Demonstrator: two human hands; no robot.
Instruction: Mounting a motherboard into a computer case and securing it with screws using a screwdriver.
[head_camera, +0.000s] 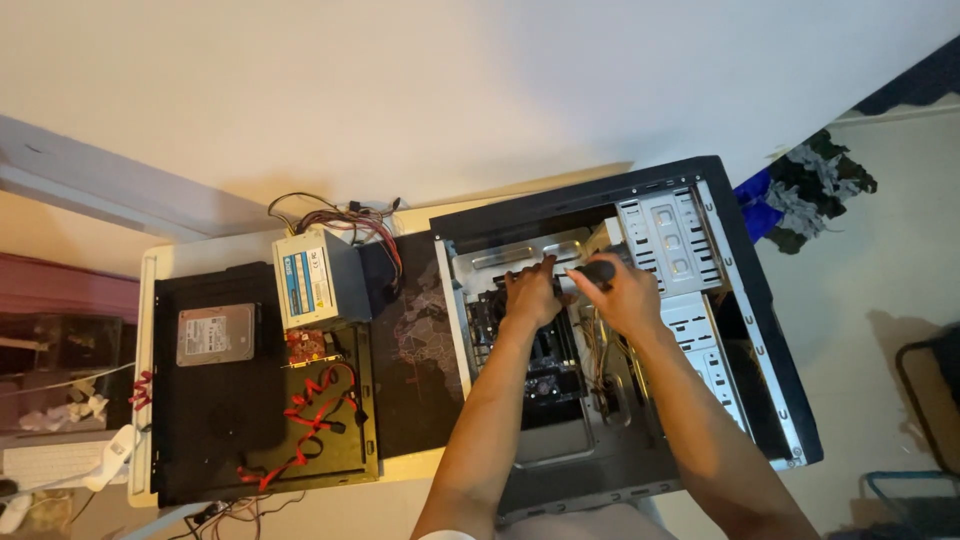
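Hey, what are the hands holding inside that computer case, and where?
The right hand grips a screwdriver by its black handle. The left hand rests inside the computer case; whether it holds anything cannot be told.

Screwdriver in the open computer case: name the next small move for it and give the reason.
Probably seat the tip squarely and turn. The right hand grips the black-handled screwdriver, angled toward the left hand, whose fingers press near the top edge of the motherboard inside the computer case. The tip and any screw are hidden, so check alignment first.
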